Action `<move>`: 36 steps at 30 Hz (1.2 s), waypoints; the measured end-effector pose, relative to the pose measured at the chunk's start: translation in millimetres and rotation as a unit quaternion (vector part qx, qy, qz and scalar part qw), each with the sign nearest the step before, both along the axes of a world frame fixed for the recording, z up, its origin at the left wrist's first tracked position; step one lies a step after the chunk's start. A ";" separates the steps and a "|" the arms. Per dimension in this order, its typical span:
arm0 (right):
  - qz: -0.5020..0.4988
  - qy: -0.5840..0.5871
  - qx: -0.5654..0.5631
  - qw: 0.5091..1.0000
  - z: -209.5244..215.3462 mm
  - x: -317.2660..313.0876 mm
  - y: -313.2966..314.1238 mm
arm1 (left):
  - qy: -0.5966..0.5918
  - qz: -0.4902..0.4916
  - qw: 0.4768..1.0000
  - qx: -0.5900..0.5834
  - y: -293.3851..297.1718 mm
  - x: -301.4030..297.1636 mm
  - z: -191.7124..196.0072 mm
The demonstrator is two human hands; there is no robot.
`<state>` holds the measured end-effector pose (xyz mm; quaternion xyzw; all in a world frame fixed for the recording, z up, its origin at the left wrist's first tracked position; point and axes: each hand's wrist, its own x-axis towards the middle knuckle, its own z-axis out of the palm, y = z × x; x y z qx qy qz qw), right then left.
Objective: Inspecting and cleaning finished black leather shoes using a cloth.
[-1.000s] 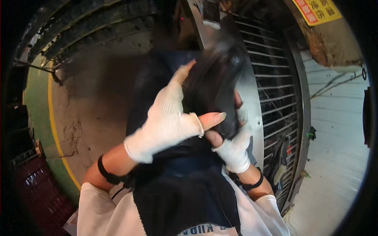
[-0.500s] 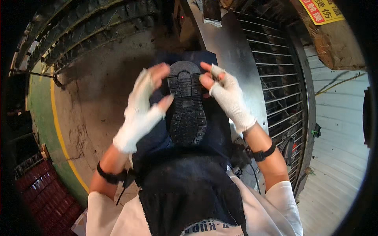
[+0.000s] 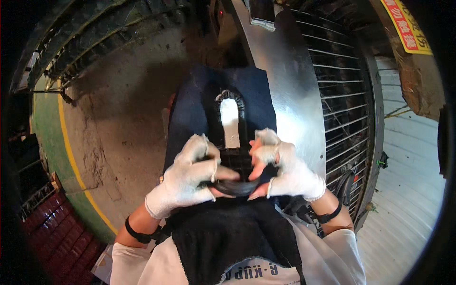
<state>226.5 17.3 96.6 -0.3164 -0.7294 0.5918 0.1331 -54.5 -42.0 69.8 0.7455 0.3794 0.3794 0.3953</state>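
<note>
Both gloved hands clench the near end of a black shoe sole (image 3: 231, 142), the left hand (image 3: 187, 178) and right hand (image 3: 285, 168) pinching either side, thumbs underneath. The sole runs away from the grip over a dark apron (image 3: 228, 232) on the lap. It looks light, rubbery and bendable, with a pale oval opening beyond the fingers; the edges seem the best hold.

Dim workshop with a stained concrete floor (image 3: 118, 123).
A curved yellow line (image 3: 71, 156) borders green paint; a shiny metal guard (image 3: 289, 90) fronts a wire grille (image 3: 342, 109).
</note>
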 end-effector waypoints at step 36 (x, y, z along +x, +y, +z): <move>-0.329 0.084 -0.245 0.908 40.2 12.6 -40.7 | 0.044 -0.153 0.976 0.148 38.9 33.7 71.8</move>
